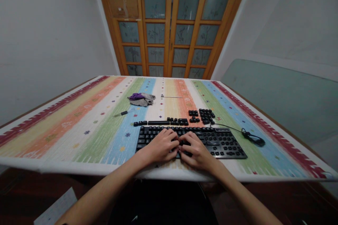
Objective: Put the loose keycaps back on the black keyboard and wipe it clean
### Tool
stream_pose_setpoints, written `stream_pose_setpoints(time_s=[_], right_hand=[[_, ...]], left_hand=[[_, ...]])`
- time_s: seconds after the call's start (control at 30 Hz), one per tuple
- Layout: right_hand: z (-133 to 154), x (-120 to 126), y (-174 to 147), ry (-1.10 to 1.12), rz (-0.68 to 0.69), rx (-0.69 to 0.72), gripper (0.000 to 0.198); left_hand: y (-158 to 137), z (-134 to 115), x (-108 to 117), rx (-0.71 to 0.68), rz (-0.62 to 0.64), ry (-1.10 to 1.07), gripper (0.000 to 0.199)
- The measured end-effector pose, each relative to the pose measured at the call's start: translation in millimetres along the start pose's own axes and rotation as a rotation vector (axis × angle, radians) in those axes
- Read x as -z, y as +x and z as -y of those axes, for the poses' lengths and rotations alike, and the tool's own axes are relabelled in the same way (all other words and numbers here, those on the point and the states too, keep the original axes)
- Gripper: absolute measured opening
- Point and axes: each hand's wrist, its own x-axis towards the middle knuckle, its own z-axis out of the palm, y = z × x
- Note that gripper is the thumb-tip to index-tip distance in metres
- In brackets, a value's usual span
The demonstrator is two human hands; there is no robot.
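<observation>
A black keyboard lies near the front edge of the table. Its left part still carries keycaps, while much of the right part shows bare key switches. My left hand rests over the keyboard's middle with curled fingers. Facing it, my right hand is bent over the same spot, thumb and fingers pinched together. The fingertips of both hands meet there, and whatever sits between them is hidden. Right behind the keyboard lie a long black space bar keycap and several loose keycaps in groups.
The keyboard's cable is bundled at the right. Farther back lie a grey and purple cloth and a thin rod. A small black-handled tool with wires is at the left. A striped tablecloth covers the table.
</observation>
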Motion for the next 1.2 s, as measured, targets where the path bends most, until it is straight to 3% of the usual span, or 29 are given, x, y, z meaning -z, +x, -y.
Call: stream_pose_setpoints(time_s=[0.27,0.77,1.2], right_hand=[[-1.0,1.4,3.4,0.01,-0.045,0.028,0.015],[-4.5,3.8,0.1,0.047,0.036,0.007,0.014],[-3.0,-5.0,5.5,0.054,0.029,0.042,0.016]], left_hand=[[-0.4,-0.2,3.9,-0.005,0.021,0.053,0.007],[-1.3,1.4,6.0,-0.043,0.069,0.107,0.007],[-9.9,2.3,15.2,-0.031,0.089,0.088,0.01]])
